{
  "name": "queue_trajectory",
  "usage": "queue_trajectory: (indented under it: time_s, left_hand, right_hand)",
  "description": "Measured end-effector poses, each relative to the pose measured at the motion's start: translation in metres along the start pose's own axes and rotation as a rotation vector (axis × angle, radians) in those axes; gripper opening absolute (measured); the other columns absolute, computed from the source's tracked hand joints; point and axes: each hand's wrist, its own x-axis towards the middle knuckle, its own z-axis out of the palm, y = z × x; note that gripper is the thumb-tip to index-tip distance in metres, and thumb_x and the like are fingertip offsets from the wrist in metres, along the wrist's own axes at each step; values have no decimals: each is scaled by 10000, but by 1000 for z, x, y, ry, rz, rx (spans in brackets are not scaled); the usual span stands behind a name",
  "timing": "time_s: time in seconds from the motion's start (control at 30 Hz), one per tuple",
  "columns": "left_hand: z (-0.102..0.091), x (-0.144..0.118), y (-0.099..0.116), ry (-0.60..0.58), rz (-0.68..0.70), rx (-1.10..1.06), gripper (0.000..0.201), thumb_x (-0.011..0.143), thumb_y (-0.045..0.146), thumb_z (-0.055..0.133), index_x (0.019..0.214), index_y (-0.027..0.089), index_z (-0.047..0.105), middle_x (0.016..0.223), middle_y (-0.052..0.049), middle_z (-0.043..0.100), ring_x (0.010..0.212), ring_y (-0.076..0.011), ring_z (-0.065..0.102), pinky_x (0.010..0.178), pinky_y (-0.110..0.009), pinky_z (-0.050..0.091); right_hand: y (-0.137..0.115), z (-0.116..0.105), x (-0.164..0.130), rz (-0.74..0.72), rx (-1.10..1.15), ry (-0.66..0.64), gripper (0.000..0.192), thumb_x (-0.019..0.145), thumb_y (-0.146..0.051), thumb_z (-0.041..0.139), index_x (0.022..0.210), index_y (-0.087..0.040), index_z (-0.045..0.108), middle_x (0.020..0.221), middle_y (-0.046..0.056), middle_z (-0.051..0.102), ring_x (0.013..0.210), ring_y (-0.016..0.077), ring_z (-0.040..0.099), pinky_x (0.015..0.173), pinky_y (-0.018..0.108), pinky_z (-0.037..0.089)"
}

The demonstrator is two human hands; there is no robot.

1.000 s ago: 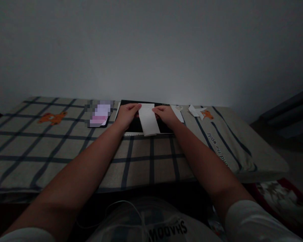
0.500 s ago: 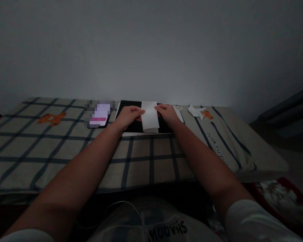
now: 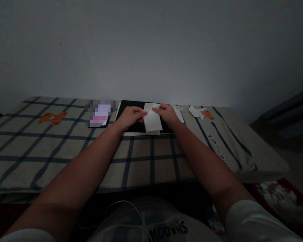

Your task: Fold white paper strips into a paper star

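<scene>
Between my two hands is a folded strip of white paper (image 3: 153, 121), tall and narrow, slightly tilted, its layers parting at the near end. My left hand (image 3: 130, 117) pinches its left edge with thumb and fingers. On the opposite edge, my right hand (image 3: 167, 115) pinches it too, the thumb lying over the front. Beneath the paper lies a black flat cover or board (image 3: 131, 127), with white sheet edges showing around it. Parts of the fingers behind the paper are hidden.
A phone (image 3: 100, 114) with a lit, partly blurred screen lies to the left. Right of the board is a folded white paper piece (image 3: 197, 112). A checked cloth (image 3: 151, 161) covers the table, which meets a grey wall (image 3: 151, 50). A red container with crumpled white stuff (image 3: 280, 198) stands low right.
The paper strip has shifted slightly right and toward me and turned a little. My right thumb has moved further over its face. My left hand keeps its pinch on the left edge.
</scene>
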Motion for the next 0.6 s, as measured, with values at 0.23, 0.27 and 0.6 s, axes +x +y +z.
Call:
queue_trajectory:
  time_s: [0.23, 0.27, 0.6]
  left_hand:
    - [1, -1, 2, -10, -7, 13, 247, 650, 357, 752, 724, 138, 663, 667, -36, 663, 559, -114, 585, 639, -289, 525]
    - [1, -1, 2, -10, -8, 6, 244, 652, 352, 751, 724, 137, 662, 668, -36, 664, 562, -113, 586, 639, -287, 527]
    - [-3, 5, -2, 153, 64, -19, 237, 666, 348, 737, 690, 133, 641, 663, -22, 641, 567, -99, 569, 591, -236, 516]
  right_hand:
    - [11, 0, 6, 15, 89, 37, 337, 733, -485, 612, 652, -160, 568, 574, -35, 485, 548, 85, 427, 529, 226, 350]
    - [11, 0, 6, 21, 101, 39, 337, 728, -484, 618, 652, -160, 569, 576, -35, 490, 548, 83, 430, 529, 223, 353]
    - [6, -6, 6, 150, 232, -111, 261, 634, -338, 732, 784, -133, 674, 695, 13, 641, 606, 90, 543, 611, 250, 456]
